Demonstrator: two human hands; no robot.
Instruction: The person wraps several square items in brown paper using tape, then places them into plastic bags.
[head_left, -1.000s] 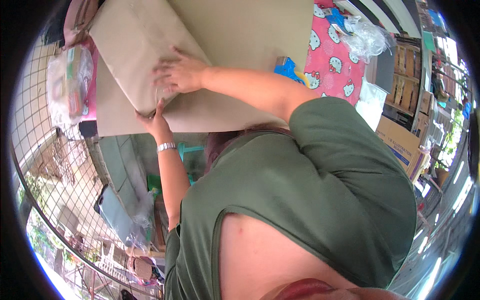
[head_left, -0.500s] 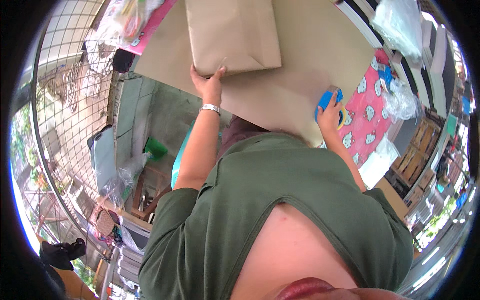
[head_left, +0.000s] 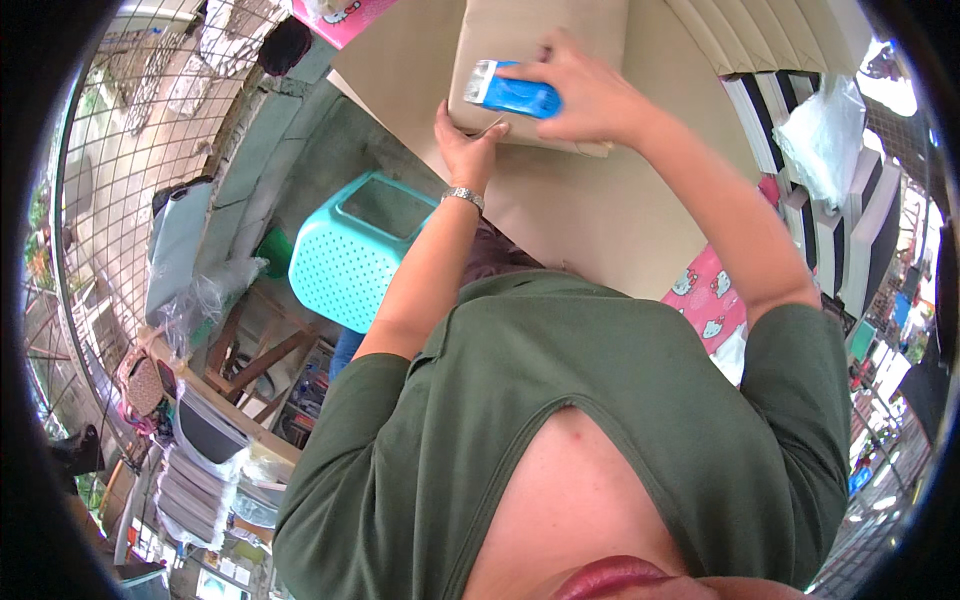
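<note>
While your left hand [head_left: 467, 155] pinches the near left corner of the brown-wrapped package [head_left: 565, 30] between thumb and fingers, apparently to steady it on the brown sheet [head_left: 610, 225], the head view shows your right hand [head_left: 592, 98] curled around the blue tape dispenser [head_left: 525, 98] above the package's near end. The dispenser lies crosswise, pale end leftward; the package runs away from you, cropped, its long axis uncertain

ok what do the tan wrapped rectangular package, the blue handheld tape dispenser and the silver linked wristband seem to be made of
The tan wrapped rectangular package looks covered in matte paper, judging by its dull surface and crisp edges; contents hidden. The blue handheld tape dispenser seems glossy plastic, from its highlights. The silver linked wristband is probably shiny metal, given its segments.
</note>
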